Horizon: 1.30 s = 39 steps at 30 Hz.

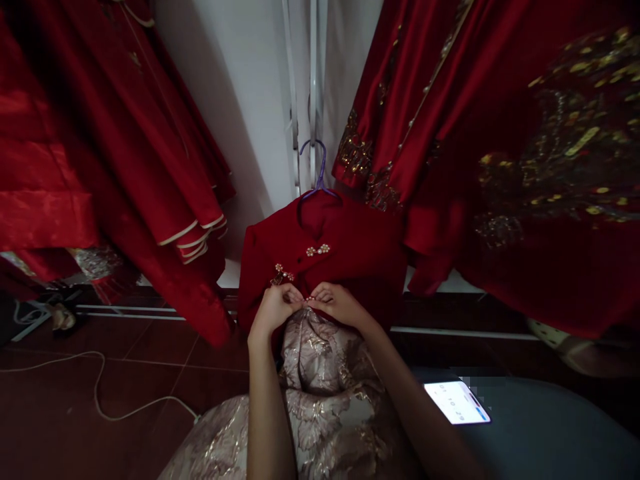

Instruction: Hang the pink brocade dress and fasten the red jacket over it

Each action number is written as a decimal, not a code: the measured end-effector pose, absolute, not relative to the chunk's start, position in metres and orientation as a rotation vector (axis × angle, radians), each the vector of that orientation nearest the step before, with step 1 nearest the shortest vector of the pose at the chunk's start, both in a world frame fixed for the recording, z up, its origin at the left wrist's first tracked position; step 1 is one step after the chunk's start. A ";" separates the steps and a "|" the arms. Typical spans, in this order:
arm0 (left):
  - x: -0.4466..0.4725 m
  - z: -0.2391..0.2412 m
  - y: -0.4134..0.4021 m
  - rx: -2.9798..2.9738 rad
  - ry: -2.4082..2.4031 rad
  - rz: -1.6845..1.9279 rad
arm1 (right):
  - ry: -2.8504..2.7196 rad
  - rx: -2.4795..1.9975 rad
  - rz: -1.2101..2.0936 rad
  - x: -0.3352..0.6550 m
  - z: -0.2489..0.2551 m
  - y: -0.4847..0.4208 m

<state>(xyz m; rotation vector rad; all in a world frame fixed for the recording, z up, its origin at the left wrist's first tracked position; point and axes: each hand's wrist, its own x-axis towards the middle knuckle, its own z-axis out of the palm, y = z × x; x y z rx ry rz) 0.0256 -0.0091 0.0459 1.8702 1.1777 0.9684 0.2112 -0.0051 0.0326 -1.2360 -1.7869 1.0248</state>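
A red jacket (pixel 360 247) on a purple hanger (pixel 320 180) lies in front of me, its front facing up. My left hand (pixel 277 307) and my right hand (pixel 335 303) meet at its front, fingertips pinched around a small pearl-beaded fastening (pixel 309 299). Above them, another pearl clasp (pixel 319 251) sits near the neckline. To the left of it is a beaded brooch-like ornament (pixel 281 274) on the jacket's chest. Pale patterned fabric with a metallic sheen (pixel 320 353) spreads below my hands and over my lap.
Red garments hang at the left (pixel 165 167) and right (pixel 430 100), the right ones with gold sequins. Behind the hanger stand white rack poles (pixel 313 80). A lit phone (pixel 457 403) rests on a grey seat (pixel 545 427). A white cable (pixel 105 387) crosses the tiled floor.
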 end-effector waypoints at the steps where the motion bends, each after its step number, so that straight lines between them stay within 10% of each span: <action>1: 0.026 0.046 -0.009 1.863 1.169 0.975 | -1.788 -1.233 1.033 0.211 0.033 -0.005; 39: 0.044 0.022 0.019 0.590 0.837 1.502 | -1.966 -0.947 1.490 0.237 0.067 -0.018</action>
